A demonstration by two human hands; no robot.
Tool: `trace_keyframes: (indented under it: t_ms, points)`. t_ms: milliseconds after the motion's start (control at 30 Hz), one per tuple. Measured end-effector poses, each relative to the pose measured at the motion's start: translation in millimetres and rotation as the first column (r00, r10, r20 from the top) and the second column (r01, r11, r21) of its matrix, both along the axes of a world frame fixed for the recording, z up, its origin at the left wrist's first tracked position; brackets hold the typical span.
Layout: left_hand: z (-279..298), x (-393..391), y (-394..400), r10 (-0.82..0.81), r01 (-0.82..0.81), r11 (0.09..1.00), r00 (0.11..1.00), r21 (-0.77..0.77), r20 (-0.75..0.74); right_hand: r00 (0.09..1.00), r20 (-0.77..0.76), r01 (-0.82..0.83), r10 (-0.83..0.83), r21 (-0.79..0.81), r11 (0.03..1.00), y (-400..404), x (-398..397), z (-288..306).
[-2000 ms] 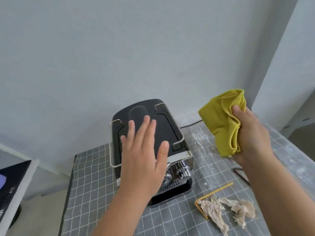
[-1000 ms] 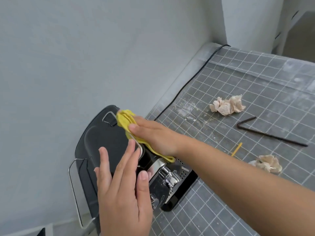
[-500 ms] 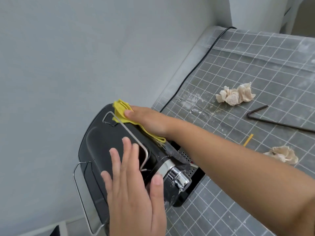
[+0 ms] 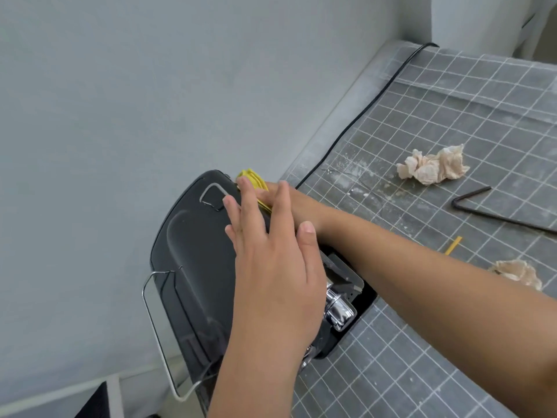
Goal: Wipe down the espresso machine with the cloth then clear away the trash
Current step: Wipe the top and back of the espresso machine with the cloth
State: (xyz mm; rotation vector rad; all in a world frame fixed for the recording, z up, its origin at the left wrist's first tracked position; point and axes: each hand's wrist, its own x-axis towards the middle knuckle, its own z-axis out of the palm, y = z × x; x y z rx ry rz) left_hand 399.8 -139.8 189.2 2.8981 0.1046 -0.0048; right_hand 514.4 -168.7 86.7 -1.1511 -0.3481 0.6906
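Observation:
The black espresso machine [image 4: 193, 251] with a chrome rail stands at the left end of the grid mat [image 4: 422, 342], close to the wall. My left hand [image 4: 271, 267] lies flat on its top, fingers straight. My right hand [image 4: 301, 203] reaches behind it and presses the yellow cloth [image 4: 252, 180] against the machine's far right edge; its fingers are mostly hidden by my left hand. One crumpled paper wad [image 4: 434, 168] lies on the mat at the back right. A second wad [image 4: 517, 273] shows just past my right forearm.
A bent black metal rod [image 4: 497, 214] and a short yellow strip [image 4: 453, 245] lie on the mat between the wads. A black cable [image 4: 361, 116] runs along the mat's edge by the wall. The table ends just left of the machine.
My right hand has slid the cloth further back along the machine's right edge. My left hand has moved forward over the top and now covers most of my right hand.

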Motion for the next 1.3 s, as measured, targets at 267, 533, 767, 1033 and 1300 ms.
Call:
trace_keyframes:
  t_ms: [267, 533, 767, 1033, 1300]
  points:
    - [2.7, -0.7, -1.6, -0.019, 0.020, 0.999, 1.000, -0.027, 0.010, 0.949, -0.304, -0.117, 0.079, -0.108, 0.987, -3.2, -6.9, -98.1]
    - [1.0, 1.9, -1.5, 0.006, -0.006, 0.999, 1.000, -0.032, 0.008, 0.982, -0.184, -0.055, 0.051, -0.015, 0.998, 2.4, 14.5, -34.7]
    - [2.3, 0.4, -1.0, 0.025, -0.023, 0.996, 1.000, -0.085, 0.017, 0.941, -0.337, -0.085, -0.029, -0.317, 0.945, -7.7, -13.0, -92.8]
    - [2.2, 1.3, -2.3, 0.033, -0.030, 0.997, 0.998, -0.073, 0.045, 0.967, -0.240, 0.067, -0.085, -0.079, 0.995, -6.8, -13.8, -41.6]
    - [2.0, -0.4, -0.2, 0.002, 0.001, 0.998, 0.999, -0.068, 0.046, 0.949, -0.313, -0.051, -0.036, -0.265, 0.963, 11.0, 1.0, -108.6]
